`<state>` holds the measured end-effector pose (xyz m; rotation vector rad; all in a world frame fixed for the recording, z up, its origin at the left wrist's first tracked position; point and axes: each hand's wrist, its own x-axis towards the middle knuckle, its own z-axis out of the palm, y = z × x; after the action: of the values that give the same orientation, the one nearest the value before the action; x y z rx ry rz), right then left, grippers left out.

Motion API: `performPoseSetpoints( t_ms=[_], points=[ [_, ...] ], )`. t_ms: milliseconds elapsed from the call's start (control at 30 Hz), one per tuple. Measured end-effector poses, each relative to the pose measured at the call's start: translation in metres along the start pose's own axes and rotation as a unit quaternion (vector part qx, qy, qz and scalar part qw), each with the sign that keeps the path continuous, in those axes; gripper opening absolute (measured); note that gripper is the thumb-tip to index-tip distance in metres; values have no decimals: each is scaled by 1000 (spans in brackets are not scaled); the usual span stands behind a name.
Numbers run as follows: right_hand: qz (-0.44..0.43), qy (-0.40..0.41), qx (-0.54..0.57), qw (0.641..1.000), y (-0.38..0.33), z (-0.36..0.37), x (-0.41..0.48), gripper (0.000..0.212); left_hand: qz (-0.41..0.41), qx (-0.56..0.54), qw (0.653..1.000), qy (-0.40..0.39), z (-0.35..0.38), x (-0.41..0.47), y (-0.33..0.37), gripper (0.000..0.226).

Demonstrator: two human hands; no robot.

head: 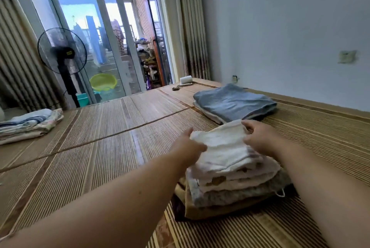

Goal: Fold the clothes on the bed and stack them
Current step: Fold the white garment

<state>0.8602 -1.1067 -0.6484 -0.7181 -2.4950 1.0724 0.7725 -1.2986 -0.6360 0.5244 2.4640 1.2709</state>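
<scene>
Nearest us, the stack of folded clothes (236,191) sits on the bamboo mat (100,167), right of centre between our forearms. On top lies the white garment (220,147), its long axis running left to right across our reach. Our left hand (187,147) grips its left end and our right hand (258,139) pinches its far right corner. The hands are apart, one at each end, equally near. We judge it needs only squaring onto the stack. Beyond, just clear of it, lies the blue-topped folded pile (234,103), nearer our right hand. Far left lies a third folded pile (30,123).
</scene>
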Motion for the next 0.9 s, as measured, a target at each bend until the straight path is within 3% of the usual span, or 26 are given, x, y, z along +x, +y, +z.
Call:
performPoseSetpoints(
  t_ms=[33, 100, 200, 267, 367, 533, 700, 767, 900],
  points=[
    [-11, 32, -76, 997, 7, 7, 8, 56, 20, 131, 991, 17, 11, 11, -4, 75],
    [-68, 53, -120, 989, 9, 20, 18, 51, 116, 317, 941, 11, 29, 29, -14, 82],
    [-123, -38, -174, 976, 17, 40, 28, 53, 202, 425, 880, -60, 54, 54, -28, 96],
    [-103, -112, -228, 962, 32, 50, 34, 67, 175, 422, 884, -104, 63, 66, -37, 106],
    [-77, -133, -198, 968, 60, 60, 39, 81, 150, 418, 887, -127, 78, 76, -48, 122],
    [-48, -147, -187, 970, 70, 65, 43, 85, 116, 413, 891, -149, 79, 77, -42, 109],
    [21, -117, -250, 961, 58, 62, 14, 86, 48, 399, 908, -114, 75, 24, -59, 103],
    [2, -51, -290, 956, 38, 58, -5, 82, 50, 400, 909, -103, 61, -1, -63, 100],
    [-154, 39, -270, 950, -19, 58, -71, 72, 131, 372, 919, -6, 4, -64, -57, 90]
  ],
)
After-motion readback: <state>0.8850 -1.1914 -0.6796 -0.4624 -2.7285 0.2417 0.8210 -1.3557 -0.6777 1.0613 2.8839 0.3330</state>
